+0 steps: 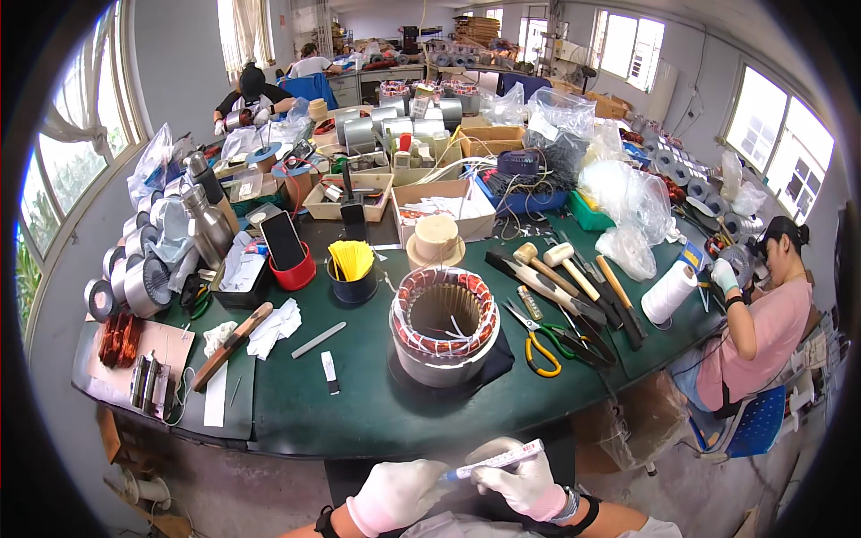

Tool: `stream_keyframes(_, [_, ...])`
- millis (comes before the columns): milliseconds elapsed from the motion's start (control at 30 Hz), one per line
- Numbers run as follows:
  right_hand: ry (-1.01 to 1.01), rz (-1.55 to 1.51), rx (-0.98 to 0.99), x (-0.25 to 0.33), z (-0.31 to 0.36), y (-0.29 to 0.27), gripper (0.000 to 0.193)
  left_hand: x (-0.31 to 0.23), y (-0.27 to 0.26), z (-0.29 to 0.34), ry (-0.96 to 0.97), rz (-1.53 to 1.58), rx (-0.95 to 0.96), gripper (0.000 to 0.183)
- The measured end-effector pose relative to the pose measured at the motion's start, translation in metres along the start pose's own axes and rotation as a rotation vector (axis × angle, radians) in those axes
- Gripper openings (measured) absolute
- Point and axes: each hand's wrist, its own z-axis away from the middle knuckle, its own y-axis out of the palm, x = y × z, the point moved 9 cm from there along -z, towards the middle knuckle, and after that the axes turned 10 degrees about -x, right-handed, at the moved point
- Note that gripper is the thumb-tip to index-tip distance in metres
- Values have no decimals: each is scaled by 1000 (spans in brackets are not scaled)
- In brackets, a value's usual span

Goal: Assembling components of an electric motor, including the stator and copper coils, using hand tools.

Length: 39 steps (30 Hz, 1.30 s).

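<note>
Both my hands wear white gloves and sit low in front of the table edge. My right hand (518, 482) is closed around a slim white marker pen (491, 461) with red print near one end. My left hand (399, 491) is closed too, its fingertips pinching the pen's bluish end. Beyond them on the green table (359, 417) stands a motor stator (439, 368), a pale metal ring with red-brown windings laced in white cord. A few white cord ends stick up inside its bore. Dark cloth (496, 363) shows under its right side.
Right of the stator lie yellow-handled scissors (543, 354), mallets (574, 271) and a white cord spool (670, 294). Left are a wooden stick (231, 345), white cloth (275, 328) and a cup of yellow strips (352, 269). A co-worker (758, 314) sits at right; others work farther back.
</note>
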Motion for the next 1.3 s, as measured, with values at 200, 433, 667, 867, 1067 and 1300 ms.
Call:
stream_keyframes(200, [-165,-248,-416,38,-11,-65,14,24,-32,-4,60,-339,-218,24])
stream_keyframes(433, [-306,11,-380,62,-55,-56,13,138,-66,28,-254,-310,-556,18])
stream_keyframes(667, [-391,29,-441,93,-89,-63,11,141,-62,27,-250,-317,-578,15])
stream_keyframes(867, [-426,76,-434,98,-103,-64,10,139,-60,26,-208,-383,-569,17])
stream_keyframes(1067, [-434,236,-425,100,-110,-57,8,138,-58,24,-200,-407,-564,19])
stream_keyframes(1300, [-414,267,-381,110,-112,-70,10,140,-59,25,-218,-410,-563,17])
